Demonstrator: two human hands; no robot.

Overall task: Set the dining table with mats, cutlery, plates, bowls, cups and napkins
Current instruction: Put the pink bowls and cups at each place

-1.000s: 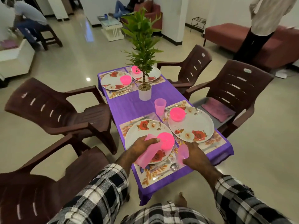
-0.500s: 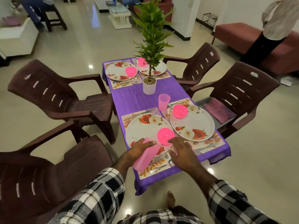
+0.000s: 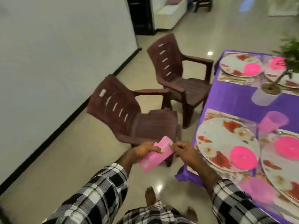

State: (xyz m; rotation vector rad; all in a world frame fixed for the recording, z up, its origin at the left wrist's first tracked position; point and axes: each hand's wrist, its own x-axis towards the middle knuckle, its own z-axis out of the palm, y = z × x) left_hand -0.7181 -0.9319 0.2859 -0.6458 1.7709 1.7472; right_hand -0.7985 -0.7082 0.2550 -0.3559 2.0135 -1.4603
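1. Both hands are off to the left of the table, out over the bare floor, and between them sits a pink napkin [image 3: 155, 155], folded into a long strip.
2. The left hand [image 3: 145, 151] wraps the napkin's middle, fingers curled over the top edge, thumb underneath: a firm grasp.
3. The right hand [image 3: 184, 151] pinches the napkin's upper right end between thumb and fingertips, the remaining fingers curled in.
4. Checked black-and-white sleeves [image 3: 100, 193] run down to the bottom of the view, with bare feet on the tiles below.
5. To the right, the table under its purple cloth [image 3: 234, 99] is dressed: the near floral plate [image 3: 221, 139] carries a bright pink bowl [image 3: 243, 156], all resting on a printed mat [image 3: 210, 113].
6. A translucent pink cup [image 3: 272, 121] stands just beyond that plate.
7. Another pink cup [image 3: 257, 190] is near the table's front edge, blurred.
8. At the far end, two more plates with pink bowls, and a potted plant [image 3: 268, 92] in a white pot between the settings.
9. Two brown plastic chairs [image 3: 129, 117] stand left of the table, the nearer one just past the hands.
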